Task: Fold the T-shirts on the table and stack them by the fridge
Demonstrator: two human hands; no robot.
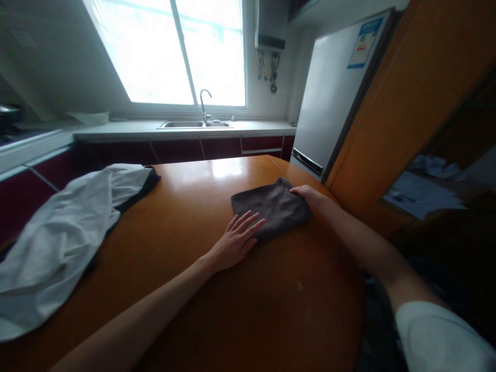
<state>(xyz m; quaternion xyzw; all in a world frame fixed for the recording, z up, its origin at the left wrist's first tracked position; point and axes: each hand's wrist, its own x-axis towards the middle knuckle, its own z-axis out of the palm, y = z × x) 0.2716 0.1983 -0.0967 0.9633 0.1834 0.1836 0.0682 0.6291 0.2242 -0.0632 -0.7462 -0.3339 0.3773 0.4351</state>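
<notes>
A dark grey folded cloth (pixel 271 204) lies on the orange-brown wooden table (pixel 186 206), towards its right end. My left hand (pixel 237 240) rests flat with fingers stretched out, the fingertips on the cloth's near left edge. At the cloth's right side, my right hand (pixel 306 194) pinches the edge between thumb and fingers. The cloth has some wrinkles near its far right corner.
A crumpled white garment with dark edging (pixel 73 222) covers the table's left end. Beyond the table are a counter with a sink (pixel 182 124) and a tap (pixel 203 101). A fridge (pixel 337 93) stands at the back right beside a wooden panel (pixel 411 93).
</notes>
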